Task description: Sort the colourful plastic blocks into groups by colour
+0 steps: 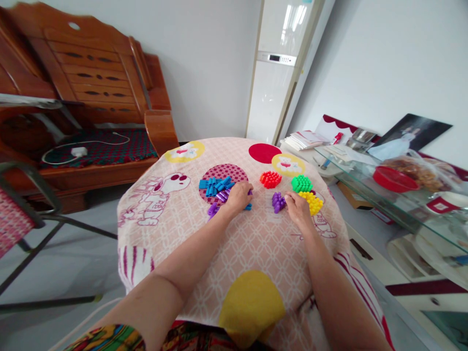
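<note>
My left hand (239,196) is curled over the right side of a loose heap, its fingertips close to purple pieces. Small blue plastic pieces (215,185) and purple plastic pieces (222,195) lie jumbled in that heap. What the left fingers hold is hidden. My right hand (298,207) is closed in a pinch at the right edge of a purple cluster (278,202) of similar small pieces; anything between its fingertips is too small to make out. Beyond are a red cluster (270,179) and a green cluster (302,183). A yellow cluster (313,202) sits just right of my right hand.
A patterned cloth covers the round table (234,243). A glass-topped cabinet (387,190) on the right carries papers, a photo, a red bowl (395,178) and bagged food. Left are a wooden bench (91,73) and a metal-framed chair (22,214). A white floor-standing unit (272,92) stands behind.
</note>
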Available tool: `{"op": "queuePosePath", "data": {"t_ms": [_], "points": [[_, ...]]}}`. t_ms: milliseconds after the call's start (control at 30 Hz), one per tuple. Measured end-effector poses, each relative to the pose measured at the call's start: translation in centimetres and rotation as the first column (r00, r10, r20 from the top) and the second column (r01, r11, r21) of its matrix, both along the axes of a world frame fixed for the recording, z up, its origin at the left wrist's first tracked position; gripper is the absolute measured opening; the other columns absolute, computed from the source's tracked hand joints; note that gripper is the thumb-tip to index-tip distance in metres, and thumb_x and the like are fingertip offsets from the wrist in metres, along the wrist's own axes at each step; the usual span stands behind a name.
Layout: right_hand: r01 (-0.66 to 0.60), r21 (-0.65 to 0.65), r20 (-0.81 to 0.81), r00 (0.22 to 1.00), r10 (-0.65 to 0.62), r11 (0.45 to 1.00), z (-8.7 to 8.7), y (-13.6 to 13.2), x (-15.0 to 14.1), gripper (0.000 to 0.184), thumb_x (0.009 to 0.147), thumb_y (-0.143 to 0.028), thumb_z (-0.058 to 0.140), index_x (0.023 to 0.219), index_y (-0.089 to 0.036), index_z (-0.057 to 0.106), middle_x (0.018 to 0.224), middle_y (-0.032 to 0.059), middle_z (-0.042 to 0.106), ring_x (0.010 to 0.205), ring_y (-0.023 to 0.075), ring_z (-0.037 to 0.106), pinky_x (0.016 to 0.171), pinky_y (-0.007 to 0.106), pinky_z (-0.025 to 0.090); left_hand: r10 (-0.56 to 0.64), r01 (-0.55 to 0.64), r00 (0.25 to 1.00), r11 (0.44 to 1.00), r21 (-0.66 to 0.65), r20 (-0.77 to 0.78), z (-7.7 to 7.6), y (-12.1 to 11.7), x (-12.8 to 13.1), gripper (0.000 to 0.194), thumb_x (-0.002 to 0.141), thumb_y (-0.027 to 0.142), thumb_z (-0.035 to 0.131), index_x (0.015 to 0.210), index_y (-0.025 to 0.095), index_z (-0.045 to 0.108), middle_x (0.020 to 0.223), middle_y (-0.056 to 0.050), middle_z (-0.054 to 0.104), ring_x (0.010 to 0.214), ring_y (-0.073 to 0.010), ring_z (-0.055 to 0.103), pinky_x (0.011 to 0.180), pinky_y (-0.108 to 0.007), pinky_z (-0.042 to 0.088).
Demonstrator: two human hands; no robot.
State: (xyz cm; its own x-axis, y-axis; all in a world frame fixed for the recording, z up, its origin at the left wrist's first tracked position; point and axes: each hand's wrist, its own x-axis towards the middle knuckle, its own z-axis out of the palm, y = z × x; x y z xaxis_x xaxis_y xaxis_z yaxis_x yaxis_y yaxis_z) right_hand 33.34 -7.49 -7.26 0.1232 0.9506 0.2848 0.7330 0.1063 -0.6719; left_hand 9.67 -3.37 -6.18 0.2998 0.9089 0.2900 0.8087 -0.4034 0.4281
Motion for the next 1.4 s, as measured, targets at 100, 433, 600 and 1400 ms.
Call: {"op": "queuePosePath", "data": {"t_ms": [100,433,600,1400], "points": [[0.002,0.005,-0.002,1.000,-0.002,1.000,0.0,0.0,0.0,0.044,0.089,-0.042,0.044,0.111,-0.017,0.072,0.106,0.0127,0.074,0.096,0.0265,0.067,0.083,0.039,0.055,-0.040,0.045,0.988,0.999,-0.027,0.149,0.0,-0.1,1.0,0.026,0.081,0.019,0.069,0.107,0.016,0.069,0.098,-0.007,0.074,0.092,-0.0194,0.069,0.088,-0.029,0.051],[0.005,-0.047,-0.013,1.000,-0.005,0.999,0.2,0.1,-0.2,0.049,0.089,-0.043,0.043,0.117,-0.012,0.070,0.112,0.0162,0.073,0.096,0.0268,0.068,0.083,0.039,0.056,-0.213,0.246,0.941,0.964,-0.102,0.262,-1.0,0.4,4.9,0.027,0.090,0.019,0.055,0.110,0.016,0.073,0.111,-0.008,0.075,0.101,-0.0193,0.069,0.094,-0.028,0.050],[-0.004,-0.014,-0.014,1.000,0.004,1.000,0.2,0.0,0.0,0.047,0.089,-0.043,0.044,0.114,-0.015,0.072,0.107,0.0132,0.075,0.096,0.0266,0.068,0.084,0.039,0.056,-0.173,0.210,0.951,0.970,-0.123,0.257,-1.2,1.3,6.0,0.030,0.094,0.020,0.049,0.112,0.019,0.073,0.112,-0.007,0.075,0.106,-0.0202,0.068,0.099,-0.030,0.048],[0.006,0.004,0.004,1.000,-0.006,1.000,0.1,0.0,0.0,0.045,0.088,-0.041,0.044,0.112,-0.016,0.073,0.106,0.0140,0.075,0.097,0.0274,0.068,0.086,0.040,0.054,-0.042,0.043,0.999,0.996,-0.074,0.019,2.7,1.0,1.0,0.035,0.085,0.011,0.055,0.114,0.016,0.072,0.111,-0.009,0.075,0.101,-0.0212,0.069,0.093,-0.030,0.051]]}}
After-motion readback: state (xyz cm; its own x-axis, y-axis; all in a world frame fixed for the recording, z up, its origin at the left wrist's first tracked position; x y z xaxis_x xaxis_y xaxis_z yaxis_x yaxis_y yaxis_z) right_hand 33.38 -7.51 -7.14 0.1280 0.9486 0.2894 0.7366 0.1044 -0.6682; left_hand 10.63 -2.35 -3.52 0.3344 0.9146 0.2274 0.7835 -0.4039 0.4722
